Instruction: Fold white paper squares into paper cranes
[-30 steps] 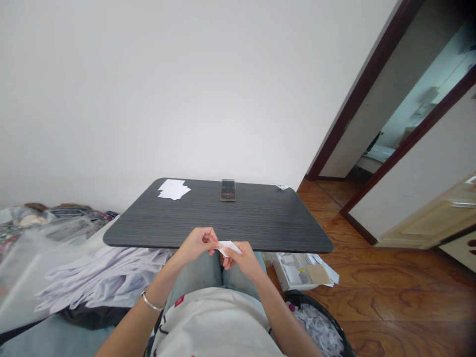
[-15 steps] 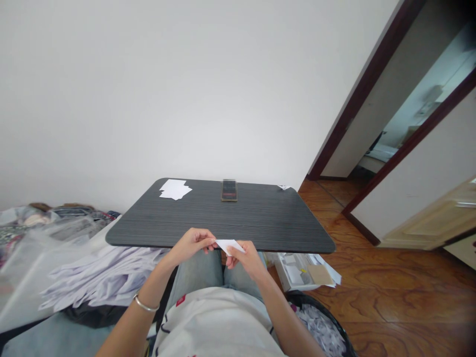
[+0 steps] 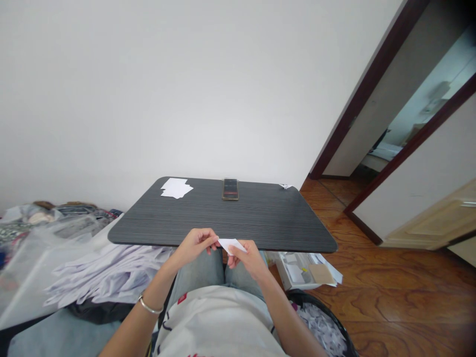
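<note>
A small folded piece of white paper [image 3: 229, 244] is held over my lap, just at the near edge of the dark table [image 3: 238, 218]. My left hand [image 3: 201, 244] pinches its pointed left end between thumb and fingertips. At the other end, my right hand [image 3: 248, 258] grips the paper with the thumb on top and fingers curled beneath. Several white paper sheets [image 3: 176, 188] lie loosely stacked at the table's far left. A small folded white paper piece [image 3: 285, 186] rests at the far right corner.
A phone [image 3: 230, 189] stands at the table's back middle, near the wall. Right of my legs are a white box [image 3: 297, 277] of papers and a black bin [image 3: 344, 327] full of paper scraps. Pale folded cloth [image 3: 111, 272] is piled on the left.
The view has shifted slightly. Both hands keep their hold on the folded paper, with hardly any movement.
</note>
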Demonstrator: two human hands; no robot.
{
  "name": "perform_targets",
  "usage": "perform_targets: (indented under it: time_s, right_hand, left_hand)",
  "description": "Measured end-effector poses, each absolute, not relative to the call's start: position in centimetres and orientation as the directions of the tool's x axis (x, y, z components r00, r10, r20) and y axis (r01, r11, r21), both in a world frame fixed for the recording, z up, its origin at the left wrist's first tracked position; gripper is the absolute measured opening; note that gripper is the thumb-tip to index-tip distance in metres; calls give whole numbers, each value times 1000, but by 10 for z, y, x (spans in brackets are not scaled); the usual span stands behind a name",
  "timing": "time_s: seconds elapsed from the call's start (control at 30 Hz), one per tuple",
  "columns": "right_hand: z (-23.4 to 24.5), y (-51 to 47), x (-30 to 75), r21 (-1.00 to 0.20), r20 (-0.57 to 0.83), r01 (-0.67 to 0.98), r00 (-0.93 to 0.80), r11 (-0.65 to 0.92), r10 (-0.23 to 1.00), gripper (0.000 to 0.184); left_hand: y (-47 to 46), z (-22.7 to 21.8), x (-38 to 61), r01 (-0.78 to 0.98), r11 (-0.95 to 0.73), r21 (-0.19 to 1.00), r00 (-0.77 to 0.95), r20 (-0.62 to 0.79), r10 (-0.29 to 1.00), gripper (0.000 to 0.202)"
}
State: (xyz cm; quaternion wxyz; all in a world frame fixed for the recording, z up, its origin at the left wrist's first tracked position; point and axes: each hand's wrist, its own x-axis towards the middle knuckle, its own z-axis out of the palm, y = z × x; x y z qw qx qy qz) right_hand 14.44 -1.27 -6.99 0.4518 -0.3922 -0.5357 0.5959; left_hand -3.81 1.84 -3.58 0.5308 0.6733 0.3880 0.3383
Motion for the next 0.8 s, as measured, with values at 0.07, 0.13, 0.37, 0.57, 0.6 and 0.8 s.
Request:
perform_targets:
  time_s: [0.07,0.13,0.37,0.57,0.6,0.8]
  right_hand:
    - [-69,-13,144,-992,16,-121,-272,-18,962,34]
    - [-69,-13,144,-991,21,-132,-264,-15,964,33]
    - [-68,-15,141,-984,47,-180,-258,0,965,33]
    - [-70,-14,140,-980,20,-198,-276,-37,961,44]
    - [-70,-13,140,-979,20,-199,-269,-36,963,46]
    - [-68,-14,139,-987,66,-156,-251,27,966,45]
  left_hand:
    - [17,-37,-36,146,-125,981,451,46,891,26]
    - [17,-38,-34,135,-126,983,426,57,903,26]
    - [15,-49,-26,92,-170,981,310,134,941,28]
    - [14,-51,-21,-1,-113,994,218,111,970,32]
    - [13,-50,-20,-25,-95,995,214,98,972,34]
    - [9,-51,-13,8,-58,998,310,52,949,41]
